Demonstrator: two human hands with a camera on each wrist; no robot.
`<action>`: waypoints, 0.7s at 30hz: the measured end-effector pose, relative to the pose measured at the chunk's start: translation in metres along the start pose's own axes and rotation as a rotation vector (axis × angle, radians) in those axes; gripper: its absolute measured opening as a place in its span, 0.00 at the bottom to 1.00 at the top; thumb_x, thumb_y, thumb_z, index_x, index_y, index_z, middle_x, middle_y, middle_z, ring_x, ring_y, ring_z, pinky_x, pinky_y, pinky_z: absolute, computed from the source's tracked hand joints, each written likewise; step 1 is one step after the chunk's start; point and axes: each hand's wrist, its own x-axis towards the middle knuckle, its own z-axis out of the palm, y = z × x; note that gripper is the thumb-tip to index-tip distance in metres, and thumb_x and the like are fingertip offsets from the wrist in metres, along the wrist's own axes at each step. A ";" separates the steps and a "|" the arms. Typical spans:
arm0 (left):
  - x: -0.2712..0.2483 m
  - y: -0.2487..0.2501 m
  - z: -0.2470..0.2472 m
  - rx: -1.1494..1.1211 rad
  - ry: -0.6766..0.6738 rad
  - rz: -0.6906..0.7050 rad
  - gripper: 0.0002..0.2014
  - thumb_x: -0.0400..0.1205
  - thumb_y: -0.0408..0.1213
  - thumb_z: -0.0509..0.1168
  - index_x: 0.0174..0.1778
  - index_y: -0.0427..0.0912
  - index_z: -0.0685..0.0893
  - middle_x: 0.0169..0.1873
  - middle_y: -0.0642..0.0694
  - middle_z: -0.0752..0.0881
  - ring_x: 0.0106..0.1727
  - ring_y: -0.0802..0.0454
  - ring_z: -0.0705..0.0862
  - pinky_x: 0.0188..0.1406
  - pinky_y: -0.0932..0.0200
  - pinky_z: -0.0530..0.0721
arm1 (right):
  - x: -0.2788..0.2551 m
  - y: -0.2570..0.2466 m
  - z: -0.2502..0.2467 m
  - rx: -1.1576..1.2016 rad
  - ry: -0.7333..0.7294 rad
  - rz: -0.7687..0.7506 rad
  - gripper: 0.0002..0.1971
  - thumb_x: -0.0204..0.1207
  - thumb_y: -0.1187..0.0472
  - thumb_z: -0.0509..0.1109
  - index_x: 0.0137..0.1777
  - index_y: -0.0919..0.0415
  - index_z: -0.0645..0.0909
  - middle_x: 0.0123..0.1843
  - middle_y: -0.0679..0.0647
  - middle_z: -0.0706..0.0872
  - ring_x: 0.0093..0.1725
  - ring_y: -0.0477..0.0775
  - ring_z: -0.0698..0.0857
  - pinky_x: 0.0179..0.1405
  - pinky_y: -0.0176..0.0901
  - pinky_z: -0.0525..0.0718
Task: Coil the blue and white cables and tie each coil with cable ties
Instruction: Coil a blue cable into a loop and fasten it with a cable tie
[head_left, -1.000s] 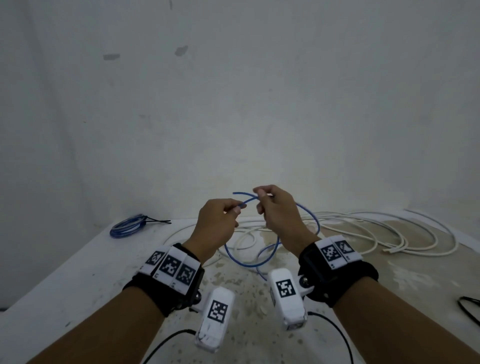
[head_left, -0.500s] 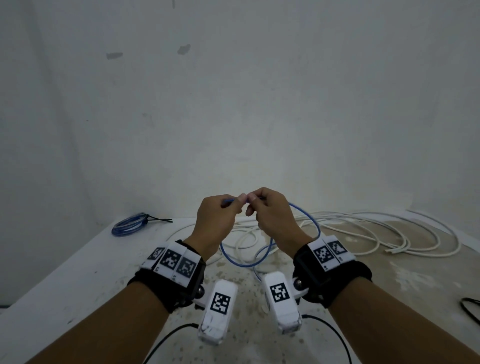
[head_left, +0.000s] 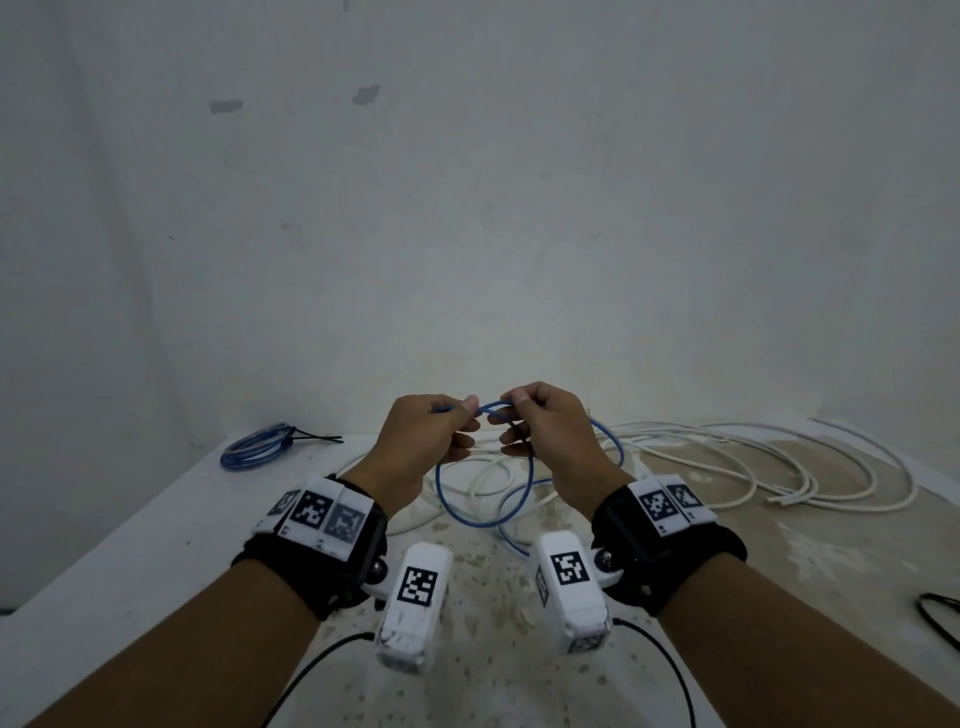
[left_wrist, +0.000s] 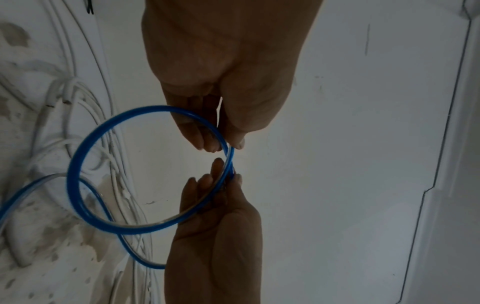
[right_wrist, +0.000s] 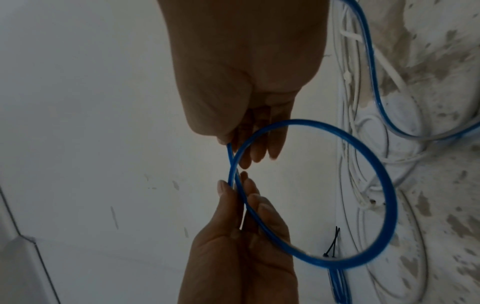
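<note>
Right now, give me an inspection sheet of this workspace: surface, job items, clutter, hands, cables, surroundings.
Surface: white tabletop, stained and speckled toward the middle.
Job's things: blue cable formed into one loop in the air, its tail trailing onto the table; finished blue coil at far left, tied with a black cable tie; white cable lying loose, uncoiled.
Clutter: spare black cable ties on the table.
Grippers: left hand and right hand each pinch the blue loop where it crosses, grip close together.
Cables: black leads run from the wrist cameras; another black cable at right edge.
Surroundings: bare white wall with small marks.
</note>
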 end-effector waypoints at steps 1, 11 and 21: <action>0.000 0.000 0.000 0.015 0.003 -0.004 0.11 0.84 0.40 0.67 0.50 0.35 0.89 0.41 0.42 0.89 0.35 0.53 0.84 0.30 0.66 0.83 | 0.000 0.000 0.000 -0.005 0.004 0.003 0.11 0.88 0.63 0.59 0.48 0.65 0.82 0.39 0.57 0.90 0.27 0.49 0.84 0.30 0.40 0.86; 0.001 0.002 -0.012 0.091 -0.002 -0.048 0.05 0.81 0.32 0.70 0.43 0.35 0.89 0.35 0.43 0.88 0.30 0.55 0.76 0.22 0.68 0.73 | 0.000 -0.012 -0.016 -0.900 0.258 -0.157 0.15 0.82 0.44 0.64 0.46 0.55 0.82 0.35 0.46 0.85 0.36 0.52 0.84 0.40 0.44 0.80; -0.004 0.018 -0.015 0.108 -0.126 -0.064 0.07 0.82 0.31 0.68 0.47 0.30 0.89 0.36 0.42 0.89 0.32 0.54 0.78 0.29 0.63 0.75 | 0.009 -0.038 -0.017 -0.549 -0.378 0.000 0.15 0.85 0.61 0.65 0.39 0.65 0.87 0.37 0.58 0.92 0.34 0.49 0.88 0.37 0.39 0.86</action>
